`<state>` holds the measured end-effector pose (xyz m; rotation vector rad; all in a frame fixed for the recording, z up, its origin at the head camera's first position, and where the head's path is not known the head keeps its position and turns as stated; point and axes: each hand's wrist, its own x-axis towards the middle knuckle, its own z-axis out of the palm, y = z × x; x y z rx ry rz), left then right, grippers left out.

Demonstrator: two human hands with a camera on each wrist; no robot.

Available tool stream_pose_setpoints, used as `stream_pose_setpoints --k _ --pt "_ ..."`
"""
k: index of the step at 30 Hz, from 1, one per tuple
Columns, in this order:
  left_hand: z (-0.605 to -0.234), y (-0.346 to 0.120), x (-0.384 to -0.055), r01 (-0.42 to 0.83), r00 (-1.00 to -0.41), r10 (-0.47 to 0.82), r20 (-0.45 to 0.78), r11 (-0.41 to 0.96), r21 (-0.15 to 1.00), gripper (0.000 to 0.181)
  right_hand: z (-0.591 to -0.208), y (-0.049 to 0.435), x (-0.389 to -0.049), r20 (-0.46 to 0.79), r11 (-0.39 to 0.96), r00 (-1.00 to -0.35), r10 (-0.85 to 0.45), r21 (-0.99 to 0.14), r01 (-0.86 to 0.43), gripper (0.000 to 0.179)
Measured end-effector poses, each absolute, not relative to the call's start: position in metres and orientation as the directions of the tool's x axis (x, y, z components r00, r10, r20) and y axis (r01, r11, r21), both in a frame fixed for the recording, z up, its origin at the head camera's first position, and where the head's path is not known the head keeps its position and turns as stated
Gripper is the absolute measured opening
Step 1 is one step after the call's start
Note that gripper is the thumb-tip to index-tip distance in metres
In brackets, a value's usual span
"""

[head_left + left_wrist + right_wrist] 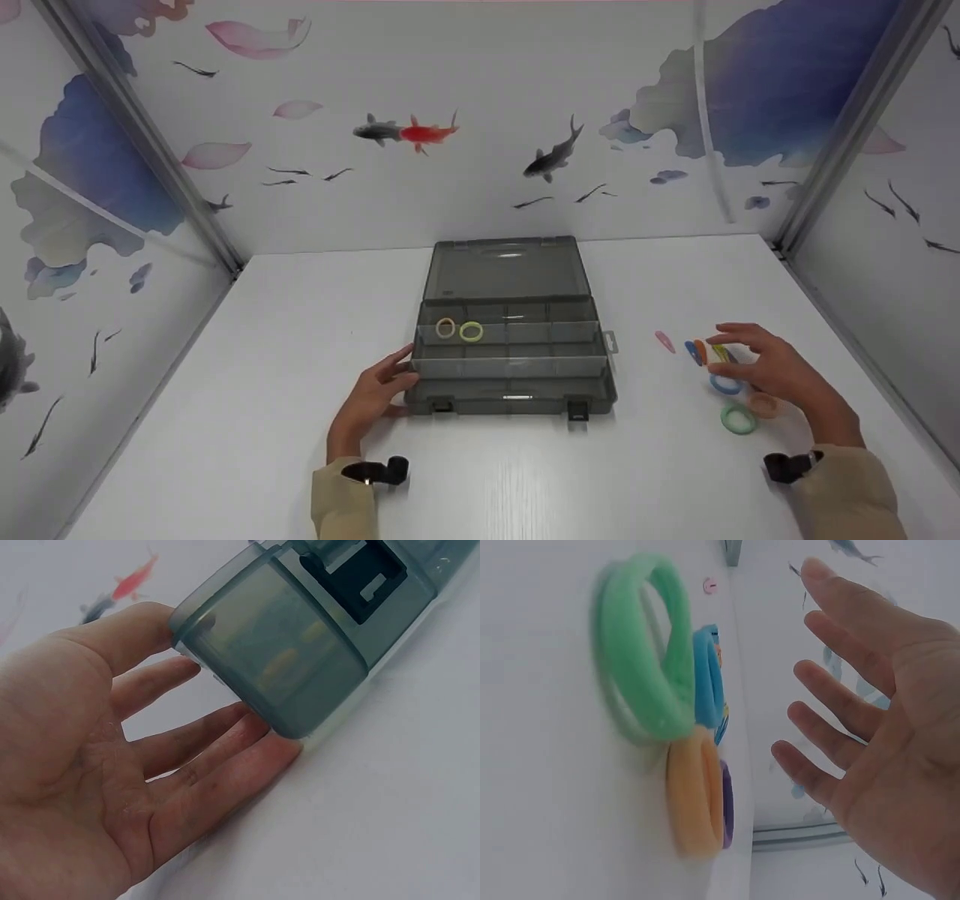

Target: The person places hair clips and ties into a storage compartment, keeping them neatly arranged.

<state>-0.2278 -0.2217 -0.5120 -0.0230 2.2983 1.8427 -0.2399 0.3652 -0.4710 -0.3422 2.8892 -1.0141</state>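
Note:
My left hand (pixel 377 394) rests against the left side of a grey compartment box (pixel 510 406); its thumb is near the top edge and its fingers along the wall, fairly straight. The right hand (pixel 772 366) hovers with spread, empty fingers over small hair accessories. Below and around it lie a blue hair tie (pixel 726 391), a peach hair tie (pixel 686 795), a green hair tie (pixel 630 645) and a purple hair tie (pixel 728 802). Close to its fingertips are a blue hair clip (pixel 692 352), an orange clip (pixel 700 349) and a yellow clip (pixel 720 352).
The box's lid (pixel 506 271) stands open at the back. A peach ring (pixel 439 328) and a yellow ring (pixel 471 339) sit in its compartments at the left. A pink clip (pixel 665 341) lies between box and right hand. Printed panels (pixel 480 202) enclose the white table.

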Motion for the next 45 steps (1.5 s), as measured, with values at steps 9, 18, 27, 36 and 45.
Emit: stream_pose_setpoints --k 9,18,27,36,45 --pt "-0.515 -0.222 -0.228 -0.135 -0.98 0.111 -0.163 0.221 0.966 0.059 -0.482 0.383 -0.239 -0.092 0.768 -0.971 -0.22 -0.63 -0.114 0.062" --pt "-0.514 -0.222 -0.228 -0.141 -0.981 0.101 -0.167 0.222 0.965 0.058 -0.493 0.392 -0.237 -0.122 0.803 -0.958 -0.259 -0.579 -0.143 0.057" --pt "-0.513 -0.221 -0.227 -0.156 -0.98 0.09 -0.18 0.224 0.962 0.059 -0.496 0.391 -0.238 -0.079 0.809 -0.945 -0.319 -0.543 -0.227 0.051" --pt "-0.515 -0.221 -0.228 -0.15 -0.98 0.097 -0.175 0.225 0.963 0.06 -0.493 0.388 -0.24 -0.134 0.828 -0.961 -0.242 -0.545 -0.133 0.046" --pt "-0.514 -0.222 -0.228 -0.152 -0.979 0.104 -0.177 0.213 0.965 0.058 -0.469 0.375 -0.239 -0.097 0.769 -0.977 -0.19 -0.634 -0.086 0.052"
